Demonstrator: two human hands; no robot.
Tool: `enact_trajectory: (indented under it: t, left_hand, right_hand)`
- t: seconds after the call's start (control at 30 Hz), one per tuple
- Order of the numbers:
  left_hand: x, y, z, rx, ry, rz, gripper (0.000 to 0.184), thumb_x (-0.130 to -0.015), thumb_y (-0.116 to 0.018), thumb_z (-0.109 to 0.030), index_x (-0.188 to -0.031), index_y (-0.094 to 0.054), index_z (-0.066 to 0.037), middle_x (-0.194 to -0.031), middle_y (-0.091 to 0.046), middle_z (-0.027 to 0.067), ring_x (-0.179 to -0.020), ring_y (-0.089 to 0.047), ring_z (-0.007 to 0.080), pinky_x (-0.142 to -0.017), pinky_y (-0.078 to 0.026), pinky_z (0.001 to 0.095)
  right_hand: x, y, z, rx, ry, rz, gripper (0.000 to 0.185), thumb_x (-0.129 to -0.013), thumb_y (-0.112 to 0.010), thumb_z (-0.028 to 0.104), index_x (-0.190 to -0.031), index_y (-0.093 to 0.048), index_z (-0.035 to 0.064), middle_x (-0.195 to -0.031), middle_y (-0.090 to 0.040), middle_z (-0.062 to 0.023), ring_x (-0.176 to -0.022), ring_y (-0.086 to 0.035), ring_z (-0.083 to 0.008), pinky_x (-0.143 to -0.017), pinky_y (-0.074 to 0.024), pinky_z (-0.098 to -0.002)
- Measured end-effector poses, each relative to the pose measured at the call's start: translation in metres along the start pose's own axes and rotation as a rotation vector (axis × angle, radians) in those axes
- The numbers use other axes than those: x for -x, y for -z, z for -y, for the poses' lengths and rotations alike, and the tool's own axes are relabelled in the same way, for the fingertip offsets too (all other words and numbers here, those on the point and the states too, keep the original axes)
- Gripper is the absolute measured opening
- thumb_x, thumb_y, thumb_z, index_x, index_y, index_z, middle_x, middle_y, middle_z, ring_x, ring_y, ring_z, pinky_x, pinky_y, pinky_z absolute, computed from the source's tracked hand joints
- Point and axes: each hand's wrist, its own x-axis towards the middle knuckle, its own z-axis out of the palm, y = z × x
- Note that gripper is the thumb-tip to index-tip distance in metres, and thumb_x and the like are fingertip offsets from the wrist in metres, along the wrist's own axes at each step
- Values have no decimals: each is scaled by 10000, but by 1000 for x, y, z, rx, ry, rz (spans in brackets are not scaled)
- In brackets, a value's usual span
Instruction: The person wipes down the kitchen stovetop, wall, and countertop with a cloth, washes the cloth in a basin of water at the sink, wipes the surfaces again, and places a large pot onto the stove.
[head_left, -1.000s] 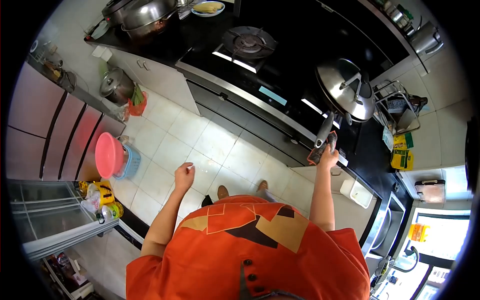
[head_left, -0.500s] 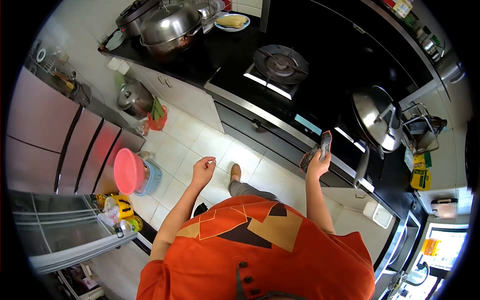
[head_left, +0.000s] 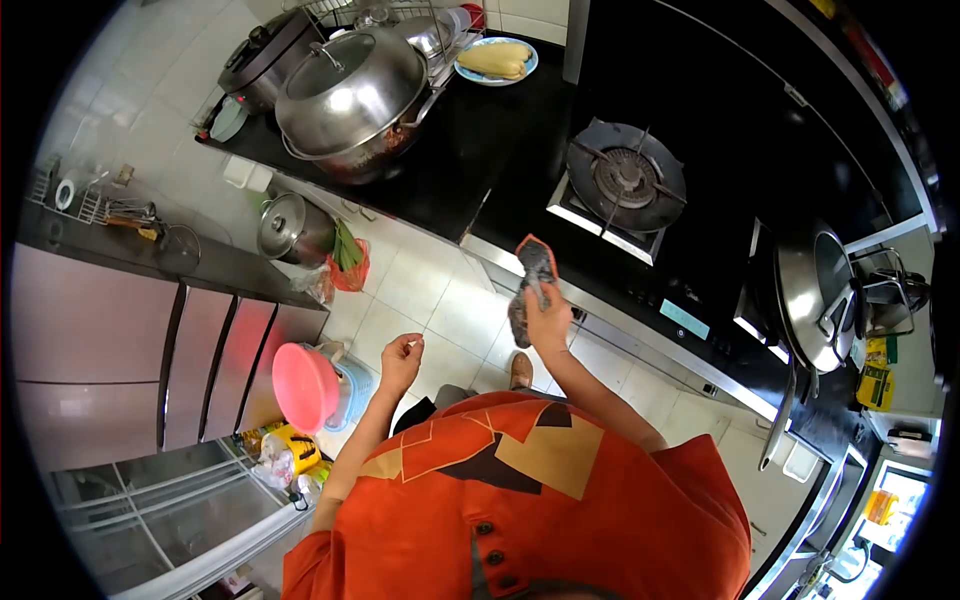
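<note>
In my right hand (head_left: 549,318) is a dark grey cleaning cloth (head_left: 538,262) with an orange edge. The fingers wrap around its middle, and it hangs by the front edge of the black counter. Its lower end droops over the floor. My left hand (head_left: 402,362) is closed in mid-air above the tiles, thumb and fingers pinched together. A small pale spot shows at the fingertips; what it is I cannot make out. Closest to the cloth on the cooktop is a gas burner (head_left: 628,176) with a dark round drip pan.
A large lidded steel pot (head_left: 350,95) stands on the counter, beside a plate of corn (head_left: 496,60). A lidded wok (head_left: 815,295) sits on the right burner, its handle jutting over the front edge. On the floor are a stockpot (head_left: 295,230) and a pink basin (head_left: 305,388).
My right hand has moved left with the cloth, from beside the wok to the counter's front edge left of the burner. The view has shifted too. My left hand stays closed.
</note>
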Motion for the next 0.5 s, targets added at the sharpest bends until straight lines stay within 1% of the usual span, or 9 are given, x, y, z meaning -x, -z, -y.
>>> enact_trajectory:
  t: [0.07,0.13,0.2,0.27,0.33,0.4,0.43,0.47,0.5]
  left_hand:
    - [-13,11,-3,0,31,27,150,-895,-650,-135,-972,-694,-14,-560,-522,-32,-503,-429,49,-470,-363,241]
    - [-36,25,2,-35,-18,58,150,-902,-648,-133,-981,-692,-14,-564,-520,-38,-501,-421,43,-463,-355,239]
    - [-63,43,3,-16,-39,87,153,-910,-643,-133,-996,-689,-15,-571,-521,-48,-499,-417,39,-459,-349,235]
    - [-92,65,-3,37,-77,114,158,-912,-640,-133,-1006,-687,-15,-569,-513,-58,-502,-417,29,-461,-346,225]
    - [-121,94,-16,69,-86,92,163,-917,-641,-138,-1017,-683,-16,-569,-501,-62,-500,-407,23,-460,-336,218]
    - [-157,131,-10,130,-106,147,161,-927,-635,-146,-1022,-685,-27,-574,-492,-70,-497,-400,18,-457,-321,209]
    - [-174,148,-10,151,-92,150,167,-935,-629,-163,-1020,-686,-32,-573,-484,-74,-494,-395,16,-454,-310,207]
    - [-186,158,-12,175,-74,149,174,-943,-622,-179,-1018,-686,-37,-572,-476,-77,-490,-389,14,-451,-300,206]
    - [-195,165,-18,184,-77,165,174,-943,-622,-179,-1018,-686,-37,-572,-476,-77,-490,-389,14,-451,-300,206]
  right_hand:
    - [-9,-38,5,-46,-69,91,309,-853,-682,270,-990,-678,-7,-895,-689,-202,-810,-670,-326,-765,-498,-362]
    - [-16,-72,13,-36,-58,138,335,-848,-686,279,-1003,-678,-18,-882,-690,-218,-818,-674,-339,-761,-503,-365]
    - [-19,-93,38,-102,-141,219,349,-820,-708,252,-1012,-668,-37,-969,-666,-249,-912,-648,-410,-810,-504,-410]
    - [-22,-118,45,-54,-31,195,309,-813,-710,241,-973,-682,-22,-918,-674,-242,-874,-657,-407,-774,-511,-405]
    - [-22,-126,54,8,-64,179,282,-809,-711,236,-967,-694,3,-865,-677,-236,-827,-670,-388,-731,-523,-387]
    - [-22,-128,65,-8,-198,192,276,-810,-706,238,-949,-693,0,-866,-676,-236,-830,-664,-397,-717,-520,-396]
    - [-20,-131,57,69,-197,186,268,-814,-707,235,-947,-694,3,-812,-679,-213,-768,-684,-334,-700,-519,-376]
    - [-19,-126,57,88,-198,170,268,-814,-707,235,-947,-694,3,-812,-679,-213,-768,-684,-334,-700,-519,-376]
    - [-19,-122,56,7,-271,223,264,-818,-707,232,-949,-694,3,-789,-680,-188,-734,-672,-275,-693,-515,-355]
